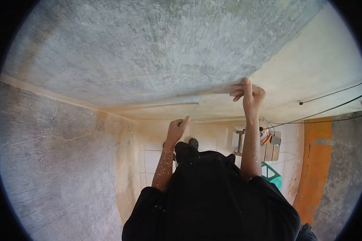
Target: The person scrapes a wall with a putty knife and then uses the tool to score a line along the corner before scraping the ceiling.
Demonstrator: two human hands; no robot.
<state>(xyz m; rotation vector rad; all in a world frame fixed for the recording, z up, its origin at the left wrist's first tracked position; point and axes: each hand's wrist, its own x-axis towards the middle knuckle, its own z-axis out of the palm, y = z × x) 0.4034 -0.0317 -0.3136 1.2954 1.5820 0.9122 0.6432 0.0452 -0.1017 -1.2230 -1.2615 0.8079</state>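
Observation:
My right hand [252, 96] is raised at the wall, near the edge between its rough grey surface [161, 44] and a smoother cream part [321, 60]. The thumb points up and the other fingers stretch to the left, apart, with no object visible in them. Lower and to the left, my left hand [177, 130] is closed, its fingers curled and its thumb up; whatever it may hold is hidden. Pale flecks dot both forearms. A thin pale ridge or strip [181, 104] runs along the wall between the hands.
Cables [326, 109] cross at the right. Below them are a wooden piece [272, 152], a round orange-rimmed item [264, 134] and a green plastic stool [272, 175] on the tiled floor [209, 138]. An orange band [315, 160] marks the right wall; a grey wall [52, 160] stands left.

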